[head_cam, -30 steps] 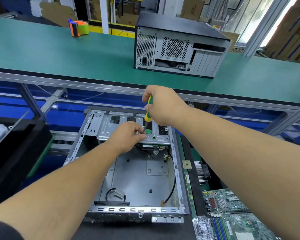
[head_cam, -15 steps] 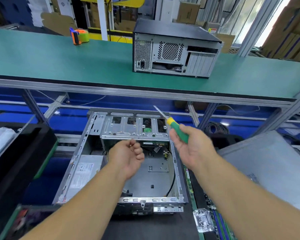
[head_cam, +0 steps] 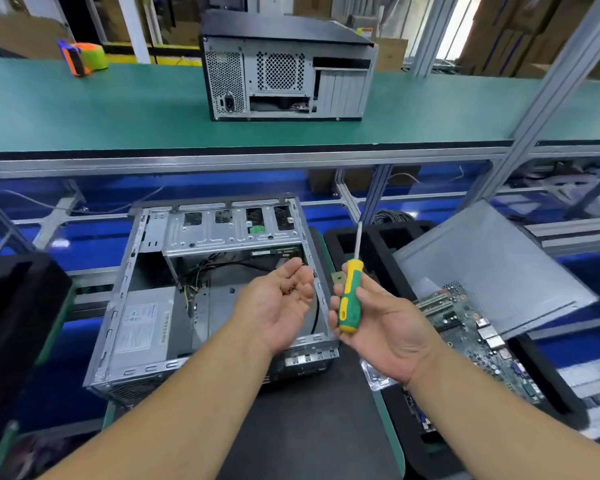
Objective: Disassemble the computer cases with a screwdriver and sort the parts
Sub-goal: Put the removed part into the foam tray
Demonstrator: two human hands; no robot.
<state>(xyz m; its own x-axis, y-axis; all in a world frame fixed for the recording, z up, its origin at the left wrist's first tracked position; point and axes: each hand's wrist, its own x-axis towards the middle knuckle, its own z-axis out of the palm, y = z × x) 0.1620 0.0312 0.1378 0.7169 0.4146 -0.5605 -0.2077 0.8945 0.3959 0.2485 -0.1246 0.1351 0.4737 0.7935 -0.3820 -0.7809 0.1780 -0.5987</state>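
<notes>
Left hand: you're holding your left hand [head_cam: 280, 299] palm up over the open case, fingers loosely cupped, with a few small dark bits sitting in the palm. They look like screws [head_cam: 289, 290], but they're too tiny to be sure.
Right hand: your right hand [head_cam: 378, 327] is gripping the screwdriver [head_cam: 348, 296], fingers curling round the green and yellow handle, shaft pointing up and away from you.
Hands together: they're hovering side by side, close but not touching, above the near right corner of the case.
Open case: the stripped case [head_cam: 208, 292] is lying on its side on the dark mat [head_cam: 312, 424] right in front of you, side panel off, so you're looking straight into it.
Inside it: the power supply [head_cam: 142, 323] is sitting at the near left, a drive cage [head_cam: 229, 230] is running across the far end, and some loose cables [head_cam: 201, 271] are trailing under it.
Second case: a closed one [head_cam: 284, 67] is standing on the green belt [head_cam: 84, 109] further back, rear panel facing you.
Right side: a circuit board [head_cam: 471, 327] is lying in a black tray [head_cam: 551, 386], and a grey metal panel [head_cam: 489, 265] is leaning tilted over the far part of it.
Far left: a tape dispenser [head_cam: 82, 58] is sitting on the belt, well apart from everything else.
Near left: another black tray [head_cam: 18, 306] is poking into view.
</notes>
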